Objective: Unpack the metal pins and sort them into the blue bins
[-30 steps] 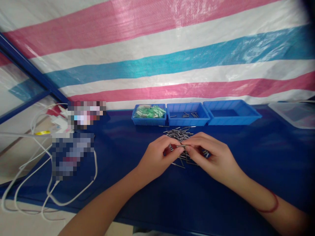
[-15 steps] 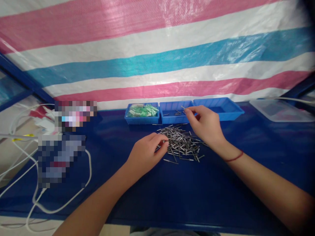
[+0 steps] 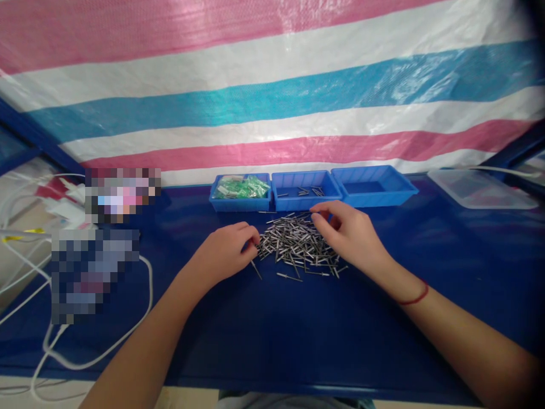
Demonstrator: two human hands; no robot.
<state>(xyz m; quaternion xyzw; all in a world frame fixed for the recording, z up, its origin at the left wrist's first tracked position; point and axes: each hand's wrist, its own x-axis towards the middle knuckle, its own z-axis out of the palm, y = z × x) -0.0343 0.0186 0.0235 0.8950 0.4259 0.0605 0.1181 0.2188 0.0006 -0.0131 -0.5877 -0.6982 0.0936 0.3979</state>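
Note:
A loose pile of blind rivets [image 3: 293, 241] lies on the dark blue table between my hands. My left hand [image 3: 225, 253] is at the pile's left edge, thumb and fingers pinched together; a single rivet [image 3: 256, 270] sticks out below the fingertips. Over the pile's right side hovers my right hand [image 3: 353, 233], its thumb and index finger curved and slightly apart, with no rivet visible between them. Just behind the pile, the middle blue bin [image 3: 293, 201] contains several rivets [image 3: 317, 191].
The left blue bin [image 3: 240, 205] holds green-and-clear plastic packets [image 3: 242, 187]. Beside the middle one stands a right blue bin [image 3: 378, 197]. A translucent lid [image 3: 481, 190] lies at the far right. White cables [image 3: 149, 284] and blurred-out items occupy the left; a striped sheet [image 3: 272, 108] hangs behind.
My right hand has drawn back from the middle bin to the pile, letting go of the rivet it held. My left hand has shifted left to the pile's edge.

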